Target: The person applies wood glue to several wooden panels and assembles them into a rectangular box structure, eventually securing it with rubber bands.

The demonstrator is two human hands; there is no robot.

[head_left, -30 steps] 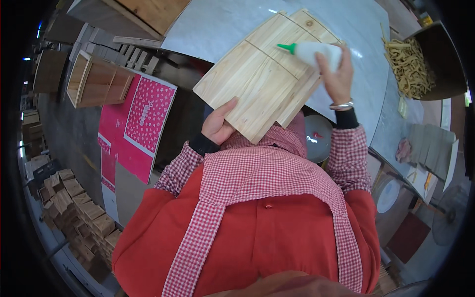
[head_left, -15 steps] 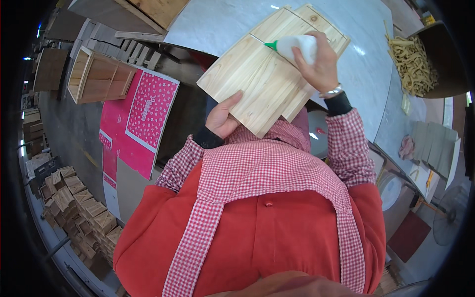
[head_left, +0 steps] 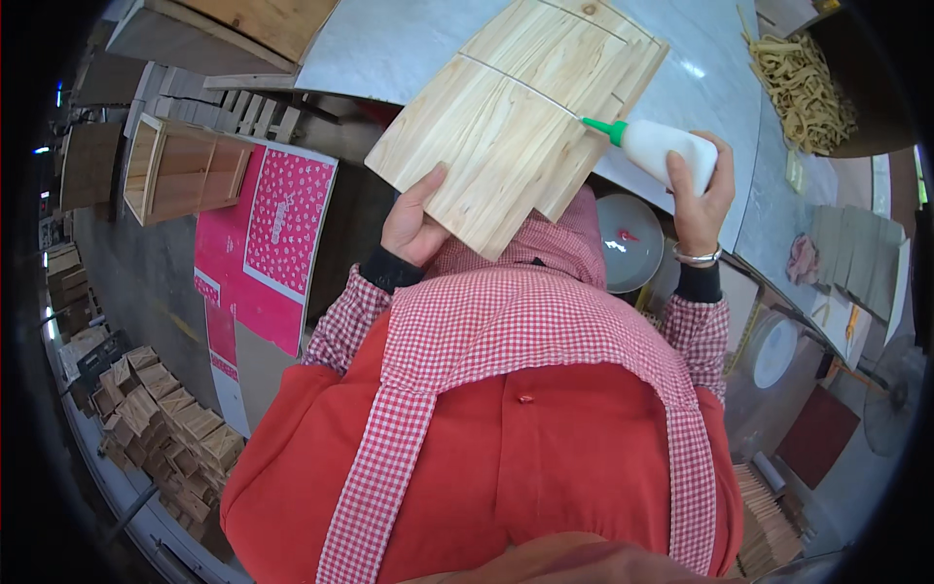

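Hands at work over the near edge of a pale grey bench (head_left: 409, 49): the left hand (head_left: 413, 219) grips the near corner of a flat wooden panel assembly (head_left: 516, 117), thumb on its upper face and fingers hidden beneath, holding it so that the far part lies over the bench while the near corner juts out past the edge toward the person's chest. The panel shows pale grain, with a straight seam crossing it and a second, narrower board stepped along its right side. The right hand (head_left: 700, 190) is wrapped closed around a white squeeze bottle (head_left: 666, 151), a bangle on the wrist; the bottle's green nozzle (head_left: 603, 127) points left and meets the right edge of the panel. A heap of pale wooden strips (head_left: 803, 88) sits in a dark tray at the bench's far right corner. Below the bench's left edge, on the floor, lie pink patterned sheets (head_left: 282, 224), an open wooden box (head_left: 180, 170) and stacked small wooden blocks (head_left: 161, 419). The person wears a red apron over a red-checked shirt.
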